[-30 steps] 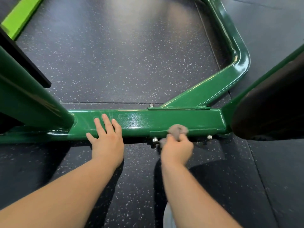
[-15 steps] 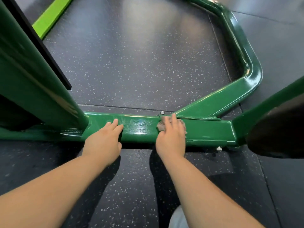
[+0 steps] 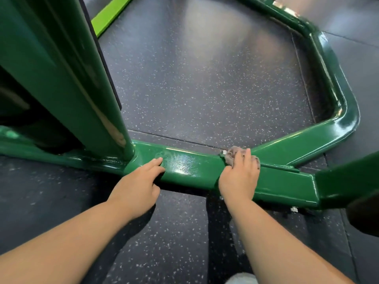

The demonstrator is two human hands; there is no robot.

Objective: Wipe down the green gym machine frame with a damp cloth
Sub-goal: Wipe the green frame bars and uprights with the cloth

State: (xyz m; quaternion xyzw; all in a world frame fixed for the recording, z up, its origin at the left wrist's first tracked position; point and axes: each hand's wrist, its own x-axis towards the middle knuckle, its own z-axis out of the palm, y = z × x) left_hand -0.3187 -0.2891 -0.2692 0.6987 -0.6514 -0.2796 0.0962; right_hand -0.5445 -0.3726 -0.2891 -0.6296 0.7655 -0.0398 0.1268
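Fingers (image 3: 247, 156) of my right hand (image 3: 239, 177) lay flat and pressed the gray cloth (image 3: 230, 155) onto the top of the green frame (image 3: 196, 171), just where a side bar (image 3: 307, 144) joined it, while my left hand (image 3: 136, 187) rested open on the frame nearby, holding nothing.

Glossy painted-metal frame (image 3: 196, 171); speckled matt floor (image 3: 205, 78)
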